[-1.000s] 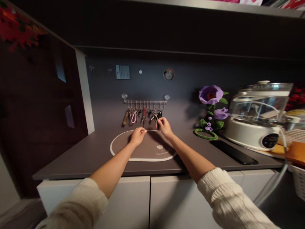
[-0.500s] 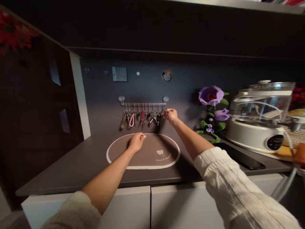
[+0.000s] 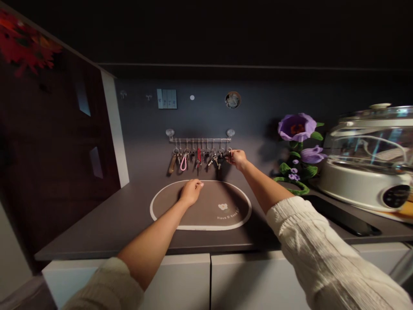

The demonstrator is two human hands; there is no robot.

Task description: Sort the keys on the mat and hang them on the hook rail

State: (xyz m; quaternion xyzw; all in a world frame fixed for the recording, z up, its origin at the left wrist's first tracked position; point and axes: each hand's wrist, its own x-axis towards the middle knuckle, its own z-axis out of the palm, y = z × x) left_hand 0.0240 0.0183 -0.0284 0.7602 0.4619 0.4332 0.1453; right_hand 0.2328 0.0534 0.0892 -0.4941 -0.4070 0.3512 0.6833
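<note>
A clear hook rail [image 3: 200, 140] hangs on the dark back wall from two suction cups. Several bunches of keys [image 3: 213, 158] dangle from its hooks, among them a pink loop strap [image 3: 183, 163], a red strap [image 3: 199, 156] and a brown key fob [image 3: 172, 164]. At the rail's right end my right hand [image 3: 238, 159] pinches a key ring [image 3: 229, 153], which is close to the last hook; whether it hangs on that hook I cannot tell. My left hand [image 3: 192, 192] is loosely closed over the brown oval mat [image 3: 209, 219], its fingers curled and partly hidden.
On the right stand purple artificial flowers [image 3: 297, 127] and a white appliance with a clear top [image 3: 358, 185]. A black phone [image 3: 345, 215] lies on the counter before them. A dark shelf [image 3: 206, 34] overhangs the counter [image 3: 106, 224]; wall hooks [image 3: 149, 97] are at upper left.
My right hand has lowered slightly at the rail's right end, and the key ring now sits nearer the last hook. My left hand stays over the mat. The view has shifted a little left.
</note>
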